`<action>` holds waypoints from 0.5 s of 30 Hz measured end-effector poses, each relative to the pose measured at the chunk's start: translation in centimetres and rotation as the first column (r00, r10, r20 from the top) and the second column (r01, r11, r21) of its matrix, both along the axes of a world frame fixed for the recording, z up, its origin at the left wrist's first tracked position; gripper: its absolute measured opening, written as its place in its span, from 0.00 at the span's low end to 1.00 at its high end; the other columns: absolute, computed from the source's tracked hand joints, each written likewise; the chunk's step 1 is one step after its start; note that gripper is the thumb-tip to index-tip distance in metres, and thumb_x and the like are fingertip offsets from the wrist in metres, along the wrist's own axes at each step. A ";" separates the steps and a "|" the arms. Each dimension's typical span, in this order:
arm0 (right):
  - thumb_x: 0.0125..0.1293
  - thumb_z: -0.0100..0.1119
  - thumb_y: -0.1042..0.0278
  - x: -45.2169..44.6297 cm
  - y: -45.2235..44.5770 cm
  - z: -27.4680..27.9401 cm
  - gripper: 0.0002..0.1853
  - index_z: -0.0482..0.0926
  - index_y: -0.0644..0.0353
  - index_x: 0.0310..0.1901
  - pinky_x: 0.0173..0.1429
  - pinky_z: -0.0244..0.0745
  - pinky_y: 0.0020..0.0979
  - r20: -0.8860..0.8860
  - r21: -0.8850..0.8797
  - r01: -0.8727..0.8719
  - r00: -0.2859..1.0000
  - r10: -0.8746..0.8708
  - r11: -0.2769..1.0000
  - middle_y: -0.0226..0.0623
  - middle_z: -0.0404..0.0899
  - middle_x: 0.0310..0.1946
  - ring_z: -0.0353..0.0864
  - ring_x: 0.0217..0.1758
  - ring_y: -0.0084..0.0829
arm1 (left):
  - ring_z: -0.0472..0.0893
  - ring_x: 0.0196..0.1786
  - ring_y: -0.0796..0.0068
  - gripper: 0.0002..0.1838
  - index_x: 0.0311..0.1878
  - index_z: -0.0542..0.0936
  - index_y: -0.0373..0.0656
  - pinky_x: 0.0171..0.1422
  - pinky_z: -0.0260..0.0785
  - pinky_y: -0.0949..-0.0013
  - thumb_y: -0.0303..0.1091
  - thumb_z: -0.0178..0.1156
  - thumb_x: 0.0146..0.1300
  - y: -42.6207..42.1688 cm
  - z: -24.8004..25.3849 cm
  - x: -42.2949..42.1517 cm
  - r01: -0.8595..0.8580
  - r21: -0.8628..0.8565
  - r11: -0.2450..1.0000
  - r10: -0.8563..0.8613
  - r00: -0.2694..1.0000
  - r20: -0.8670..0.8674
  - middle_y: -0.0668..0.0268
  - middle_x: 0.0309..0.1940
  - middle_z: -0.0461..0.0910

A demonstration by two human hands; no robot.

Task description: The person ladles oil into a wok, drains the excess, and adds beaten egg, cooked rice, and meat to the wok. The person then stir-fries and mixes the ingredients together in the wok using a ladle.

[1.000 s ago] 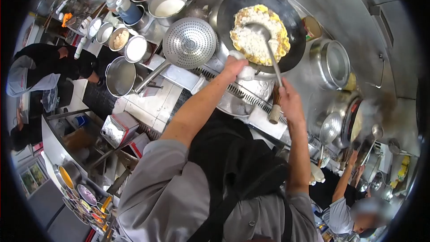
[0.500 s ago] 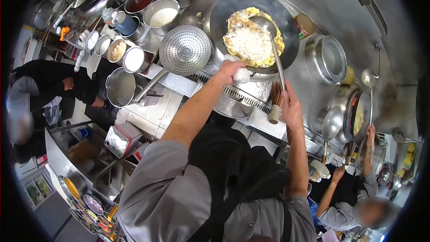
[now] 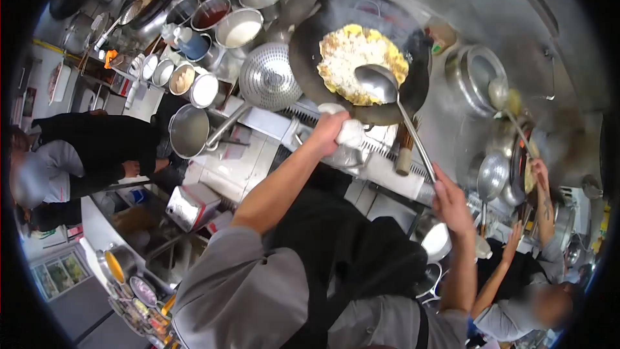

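White cloth (image 3: 351, 134) is squeezed in the left hand (image 3: 328, 132) against the wok (image 3: 306, 70), likely because its rim is hot, and the ladle (image 3: 377, 84) is gripped far back by the right hand (image 3: 454, 210), away from the rice and egg (image 3: 352, 58) inside.

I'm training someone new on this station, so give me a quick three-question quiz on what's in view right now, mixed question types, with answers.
1. True or false: the right hand holds a ladle by its handle.

2. Multiple choice: what does the left hand grip?
A) the strainer's handle
B) a white cloth
C) a squeeze bottle

3. Fill in the blank: the white-and-yellow food lies inside a large, dark, round ____.

Key: 1. True. 2. B. 3. Wok.
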State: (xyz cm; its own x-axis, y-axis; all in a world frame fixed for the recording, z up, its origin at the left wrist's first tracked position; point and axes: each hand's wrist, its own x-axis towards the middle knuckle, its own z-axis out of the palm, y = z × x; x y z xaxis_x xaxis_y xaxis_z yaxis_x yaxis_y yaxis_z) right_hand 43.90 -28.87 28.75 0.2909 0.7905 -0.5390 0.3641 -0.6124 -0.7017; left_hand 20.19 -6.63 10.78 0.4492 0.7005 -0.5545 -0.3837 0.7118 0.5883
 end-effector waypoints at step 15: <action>0.78 0.49 0.58 -1.7 5.3 -12.4 0.27 0.61 0.39 0.77 0.48 0.75 0.57 0.540 0.143 -0.357 0.810 0.230 0.923 0.61 0.82 0.33 0.82 0.40 0.64 | 0.79 0.61 0.58 0.30 0.70 0.62 0.35 0.62 0.76 0.55 0.25 0.59 0.66 -8.1 -5.7 -3.7 0.080 0.165 0.983 -0.063 0.992 -0.105 0.54 0.61 0.74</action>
